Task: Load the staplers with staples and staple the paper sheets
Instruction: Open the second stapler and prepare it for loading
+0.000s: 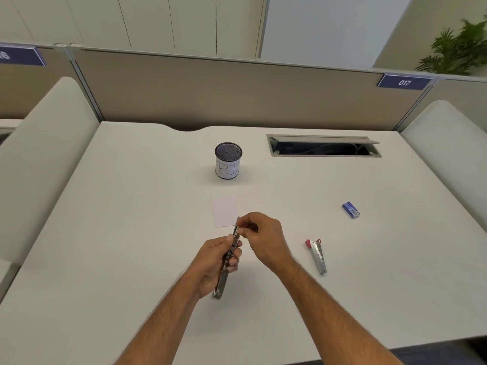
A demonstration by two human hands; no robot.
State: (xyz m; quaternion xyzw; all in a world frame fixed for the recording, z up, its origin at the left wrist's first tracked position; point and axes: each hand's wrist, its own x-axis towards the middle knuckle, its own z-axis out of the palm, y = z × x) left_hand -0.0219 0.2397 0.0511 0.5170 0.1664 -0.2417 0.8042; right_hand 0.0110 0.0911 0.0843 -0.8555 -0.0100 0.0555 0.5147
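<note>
Desk point(131, 206): mesh cup point(228, 160) sits beyond the paper point(224, 210). Left hand point(216, 262) grips an opened stapler point(228, 256) just near-side of the paper, fingers wrapped round it. Right hand point(263, 237) pinches at its top end; what it pinches is too small to tell. Second stapler point(317, 255) lies right of the paper, staple box point(351, 209) further right.

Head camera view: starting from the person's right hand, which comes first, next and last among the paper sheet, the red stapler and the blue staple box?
From the right hand:
1. Paper sheet, just beyond its fingertips, to the left.
2. Red stapler, lying on the desk to the right.
3. Blue staple box, farther right and back.
</note>
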